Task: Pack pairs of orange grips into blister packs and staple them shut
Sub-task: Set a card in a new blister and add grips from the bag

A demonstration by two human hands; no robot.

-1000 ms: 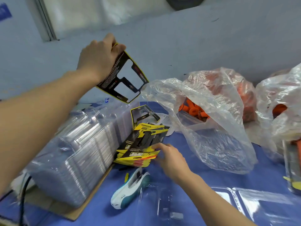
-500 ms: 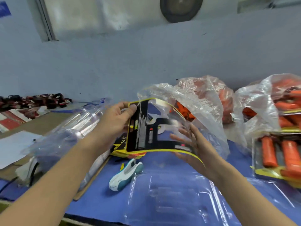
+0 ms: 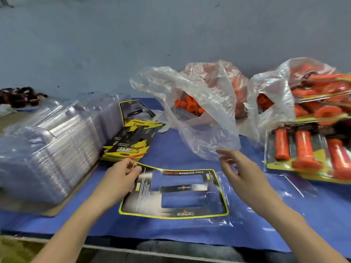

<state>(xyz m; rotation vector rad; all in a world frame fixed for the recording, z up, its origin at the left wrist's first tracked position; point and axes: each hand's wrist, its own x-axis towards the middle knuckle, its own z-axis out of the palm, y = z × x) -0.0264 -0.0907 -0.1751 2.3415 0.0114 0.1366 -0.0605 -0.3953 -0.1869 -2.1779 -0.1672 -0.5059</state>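
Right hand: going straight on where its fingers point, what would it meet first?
Probably the clear plastic bag of loose orange grips: the right hand points at its near lower edge, depth unclear.

We are looking at a small packing workshop: a long bench under a blue cloth (image 3: 171,149) runs along a bare painted wall (image 3: 133,44). On it we see stock in bulk: a tall stack of clear blister shells (image 3: 53,149), a pile of printed backing cards (image 3: 131,143), thin plastic bags (image 3: 205,86) of loose orange grips (image 3: 190,105), and a heap of filled packs (image 3: 303,150) at the right.
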